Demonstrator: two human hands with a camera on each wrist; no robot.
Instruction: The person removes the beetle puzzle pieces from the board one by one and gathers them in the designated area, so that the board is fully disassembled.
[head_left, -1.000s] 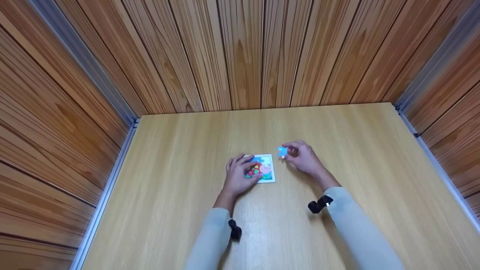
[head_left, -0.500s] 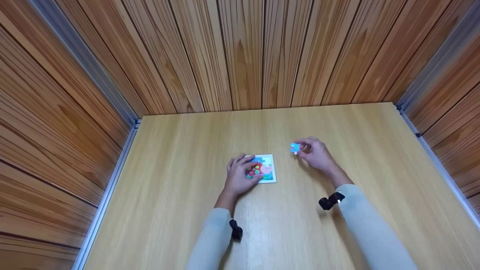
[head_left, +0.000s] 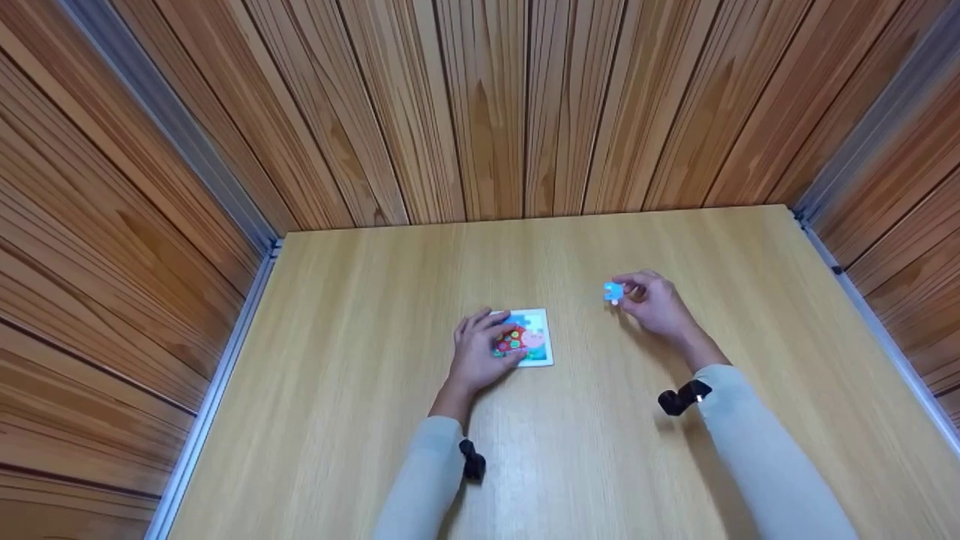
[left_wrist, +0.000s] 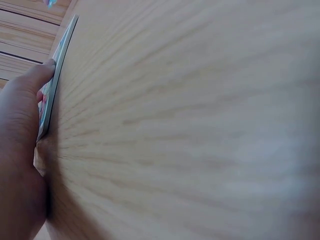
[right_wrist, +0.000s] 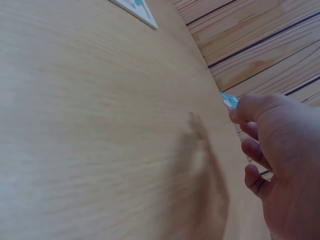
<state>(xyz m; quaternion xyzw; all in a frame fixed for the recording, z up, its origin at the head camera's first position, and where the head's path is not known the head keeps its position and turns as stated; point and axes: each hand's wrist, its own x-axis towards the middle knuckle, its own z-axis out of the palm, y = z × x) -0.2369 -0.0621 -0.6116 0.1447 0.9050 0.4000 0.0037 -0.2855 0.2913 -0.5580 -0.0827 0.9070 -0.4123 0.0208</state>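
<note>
Puzzle (head_left: 527,338) lay flat on table (head_left: 375,315), nearly square, long axis unclear, printed head (head_left: 534,340) at right. Left hand (head_left: 477,352) rested on its left part, fingers apart. Farther off, right hand (head_left: 658,306) held piece (head_left: 613,292) above table, thumb and fingertip clamped on it, piece pointing left. Both had moved rightward from puzzle since earlier; puzzle had stayed.

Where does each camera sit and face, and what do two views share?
Head: worn on the head, facing forward and down at the table; left grip, right grip, sleeves show.
Left wrist: on that wrist, looking low across the table; left grip shows at the puzzle board.
Right wrist: on that wrist, looking toward the wall; right grip shows, pinching a blue piece.
Both wrist views show the puzzle board.
</note>
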